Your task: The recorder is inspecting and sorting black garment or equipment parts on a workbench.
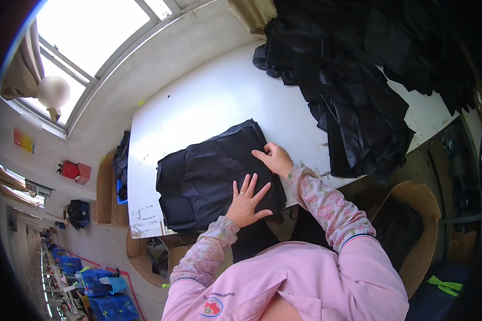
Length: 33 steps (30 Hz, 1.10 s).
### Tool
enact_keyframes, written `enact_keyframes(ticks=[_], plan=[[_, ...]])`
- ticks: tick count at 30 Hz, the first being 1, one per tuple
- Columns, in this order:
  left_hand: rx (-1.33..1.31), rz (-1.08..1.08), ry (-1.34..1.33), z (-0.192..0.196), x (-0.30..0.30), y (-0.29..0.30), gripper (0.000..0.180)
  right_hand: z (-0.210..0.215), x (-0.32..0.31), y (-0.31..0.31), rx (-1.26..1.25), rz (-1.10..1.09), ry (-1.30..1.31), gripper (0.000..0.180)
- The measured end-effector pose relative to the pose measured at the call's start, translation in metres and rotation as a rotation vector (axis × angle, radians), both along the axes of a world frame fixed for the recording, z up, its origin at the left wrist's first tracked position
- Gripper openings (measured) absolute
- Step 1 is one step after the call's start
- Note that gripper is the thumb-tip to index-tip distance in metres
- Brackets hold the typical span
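Note:
A stack of folded black fabric pieces [209, 166] lies near the front edge of the white table, its top piece creased. My left hand [246, 202] rests flat on the near right part of the stack, with its fingers spread and a ring on one of them. At the stack's right edge, my right hand [277, 160] has its thumb on the cloth and its other fingers curled, gripping the border. How many layers lie between those fingers is hidden.
On the white table [198, 101], a large heap of black fabric [353, 112] spreads over the right side and hangs off the front edge. Open cardboard boxes [420, 214] stand below at right and left. Blue crates [112, 307] sit on the floor far left. A window wall borders the table's back.

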<state>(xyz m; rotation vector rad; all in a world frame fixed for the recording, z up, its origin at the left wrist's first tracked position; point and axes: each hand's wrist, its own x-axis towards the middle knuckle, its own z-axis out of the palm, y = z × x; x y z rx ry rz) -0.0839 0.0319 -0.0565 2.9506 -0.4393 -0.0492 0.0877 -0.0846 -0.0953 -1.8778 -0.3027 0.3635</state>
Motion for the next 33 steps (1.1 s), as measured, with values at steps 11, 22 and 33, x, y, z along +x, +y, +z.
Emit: enact_keyframes(ticks=[11,22,33], plan=[[-0.123,-0.032,0.024,-0.014,0.004,0.003,0.08,0.086,0.13,0.007,0.258,-0.258,-0.016,0.026],[-0.129,-0.03,0.043,-0.015,0.009,0.005,0.083,0.038,0.167,-0.291,-0.939,-0.799,-0.519,0.057],[-0.159,-0.049,0.157,-0.009,0.008,0.008,0.082,0.035,0.156,-0.325,-0.412,-0.761,-0.666,0.016]])
